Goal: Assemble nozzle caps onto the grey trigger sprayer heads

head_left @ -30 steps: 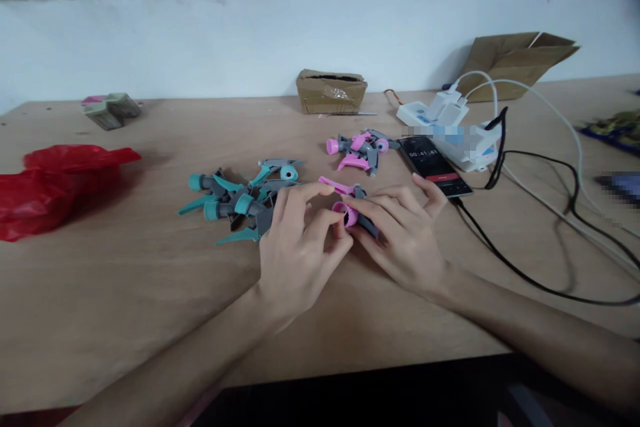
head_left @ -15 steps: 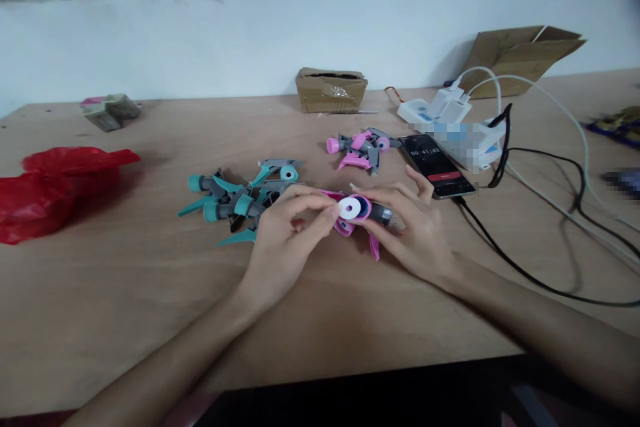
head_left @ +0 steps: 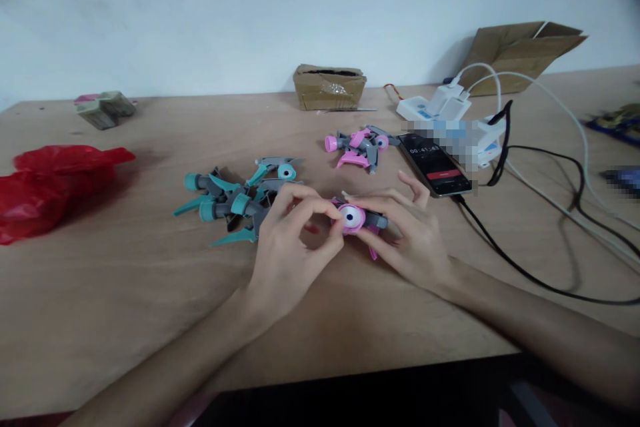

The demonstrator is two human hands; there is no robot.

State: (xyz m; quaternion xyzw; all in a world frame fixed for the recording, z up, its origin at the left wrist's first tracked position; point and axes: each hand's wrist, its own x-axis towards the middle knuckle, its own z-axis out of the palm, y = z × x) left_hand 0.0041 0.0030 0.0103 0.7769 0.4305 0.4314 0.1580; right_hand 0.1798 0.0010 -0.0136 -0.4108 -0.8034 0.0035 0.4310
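My right hand [head_left: 407, 233] grips a pink and grey spray trigger head [head_left: 359, 219] just above the wooden table [head_left: 125, 293]. Its round pink cap with a white disc in it faces the camera. My left hand [head_left: 290, 247] pinches at the left rim of that cap with thumb and fingers. A pile of several teal and grey trigger heads [head_left: 237, 199] lies just left of my hands. A smaller group of pink and grey trigger heads [head_left: 359, 145] lies behind them.
A phone [head_left: 434, 164] showing a timer lies right of the pink group, with a white power strip [head_left: 450, 121] and black and white cables [head_left: 545, 213] beyond. A red plastic bag [head_left: 47, 183] is far left. Cardboard boxes [head_left: 329, 87] stand at the wall.
The pink trigger head has been turned so its cap with the white disc faces the camera. My left fingers have closed on the cap's rim. The view shifted slightly.
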